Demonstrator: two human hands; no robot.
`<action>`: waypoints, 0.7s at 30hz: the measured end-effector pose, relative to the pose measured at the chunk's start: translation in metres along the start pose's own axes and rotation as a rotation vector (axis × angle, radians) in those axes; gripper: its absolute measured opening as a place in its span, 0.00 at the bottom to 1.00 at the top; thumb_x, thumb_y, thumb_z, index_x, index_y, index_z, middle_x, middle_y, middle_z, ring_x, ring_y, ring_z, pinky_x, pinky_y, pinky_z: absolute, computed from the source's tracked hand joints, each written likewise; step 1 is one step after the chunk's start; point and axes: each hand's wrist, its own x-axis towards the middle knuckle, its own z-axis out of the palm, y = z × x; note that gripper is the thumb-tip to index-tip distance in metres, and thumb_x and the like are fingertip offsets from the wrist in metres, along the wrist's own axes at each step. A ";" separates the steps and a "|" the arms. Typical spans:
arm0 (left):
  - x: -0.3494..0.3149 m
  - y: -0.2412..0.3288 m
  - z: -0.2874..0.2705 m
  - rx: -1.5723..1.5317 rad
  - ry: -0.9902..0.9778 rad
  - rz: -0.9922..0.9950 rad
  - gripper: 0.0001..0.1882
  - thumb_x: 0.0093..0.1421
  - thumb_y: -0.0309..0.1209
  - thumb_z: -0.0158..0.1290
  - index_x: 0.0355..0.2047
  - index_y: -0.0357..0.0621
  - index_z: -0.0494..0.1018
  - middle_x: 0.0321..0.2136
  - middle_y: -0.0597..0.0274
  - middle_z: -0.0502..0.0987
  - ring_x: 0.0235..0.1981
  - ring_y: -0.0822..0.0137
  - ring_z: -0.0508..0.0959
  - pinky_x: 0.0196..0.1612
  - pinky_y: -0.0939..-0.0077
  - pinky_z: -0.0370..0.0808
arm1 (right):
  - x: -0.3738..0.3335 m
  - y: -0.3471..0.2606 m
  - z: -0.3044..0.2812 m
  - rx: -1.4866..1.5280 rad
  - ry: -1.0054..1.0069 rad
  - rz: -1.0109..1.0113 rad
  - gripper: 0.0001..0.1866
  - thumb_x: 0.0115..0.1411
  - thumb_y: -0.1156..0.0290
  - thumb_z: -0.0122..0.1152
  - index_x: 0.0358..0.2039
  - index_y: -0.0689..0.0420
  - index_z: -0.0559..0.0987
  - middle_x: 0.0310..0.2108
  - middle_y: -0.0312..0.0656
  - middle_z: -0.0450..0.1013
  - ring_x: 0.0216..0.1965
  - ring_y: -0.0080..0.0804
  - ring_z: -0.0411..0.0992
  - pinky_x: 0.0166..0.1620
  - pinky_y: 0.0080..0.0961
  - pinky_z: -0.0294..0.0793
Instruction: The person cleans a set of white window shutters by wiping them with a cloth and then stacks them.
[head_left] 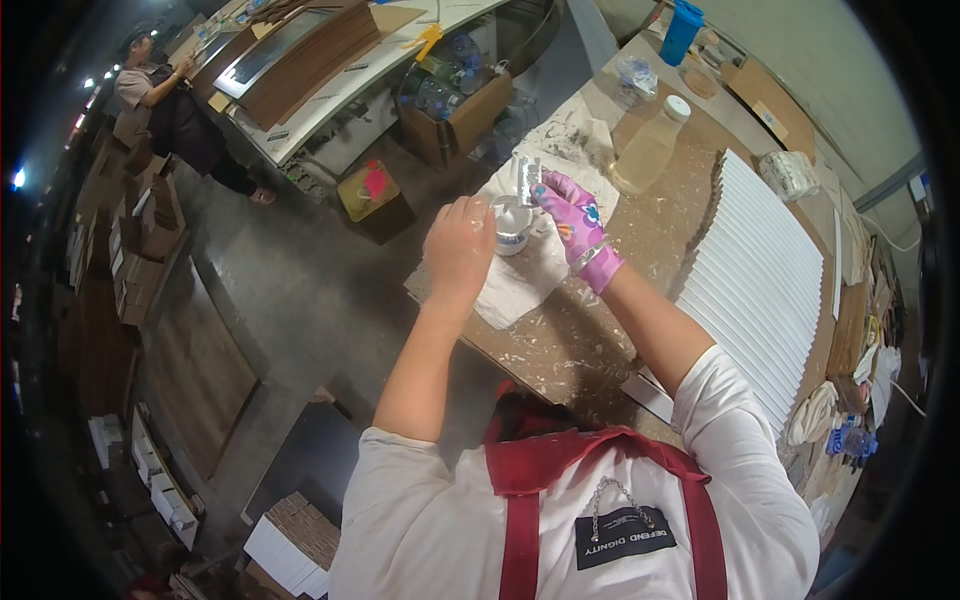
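Jar (512,238) by L fingers (474,212), bottle (646,152) nr R fingers (556,190), white slats (757,285)

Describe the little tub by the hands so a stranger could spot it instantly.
Find the white-flecked brown workbench, then the white cloth at its left side. Over that cloth, beside the bare left hand, is the small white tub. Unlike the tall, white-capped bottle nearby, it is squat and open-topped.

We look down from the wearer's head through a wide fisheye. The left hand (461,248) and right hand (574,216) sit near, the floor (310,300) farther off.
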 end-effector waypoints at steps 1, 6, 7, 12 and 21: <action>-0.002 -0.004 0.000 0.053 0.009 -0.016 0.06 0.58 0.28 0.53 0.27 0.41 0.69 0.27 0.56 0.73 0.32 0.52 0.74 0.33 0.61 0.70 | 0.001 0.000 -0.001 0.014 0.000 0.021 0.16 0.61 0.70 0.60 0.47 0.63 0.75 0.39 0.36 0.75 0.39 0.21 0.71 0.45 0.18 0.70; -0.004 -0.001 -0.002 0.008 -0.036 -0.030 0.06 0.58 0.27 0.53 0.27 0.40 0.69 0.27 0.56 0.73 0.31 0.52 0.73 0.33 0.60 0.70 | 0.001 -0.003 -0.002 0.204 0.155 0.250 0.11 0.60 0.71 0.59 0.43 0.61 0.77 0.37 0.35 0.76 0.40 0.23 0.72 0.46 0.19 0.70; -0.004 0.000 -0.003 -0.020 -0.041 -0.026 0.06 0.58 0.27 0.53 0.27 0.40 0.68 0.27 0.56 0.73 0.31 0.52 0.73 0.33 0.60 0.70 | -0.001 -0.003 0.000 0.204 0.157 0.250 0.11 0.60 0.71 0.59 0.43 0.61 0.77 0.37 0.35 0.76 0.40 0.23 0.72 0.46 0.19 0.70; -0.002 0.007 -0.003 0.003 -0.066 0.049 0.06 0.57 0.27 0.53 0.27 0.41 0.69 0.27 0.57 0.73 0.31 0.53 0.73 0.33 0.61 0.70 | 0.001 0.001 0.008 0.021 0.033 0.049 0.16 0.60 0.68 0.59 0.47 0.62 0.75 0.39 0.38 0.75 0.41 0.24 0.72 0.46 0.20 0.70; -0.008 -0.014 -0.004 0.051 0.042 -0.003 0.06 0.58 0.26 0.53 0.26 0.40 0.68 0.26 0.59 0.73 0.29 0.56 0.73 0.31 0.65 0.70 | -0.007 0.001 -0.020 -0.003 -0.029 0.106 0.15 0.62 0.68 0.56 0.47 0.62 0.74 0.39 0.40 0.74 0.37 0.21 0.71 0.42 0.20 0.71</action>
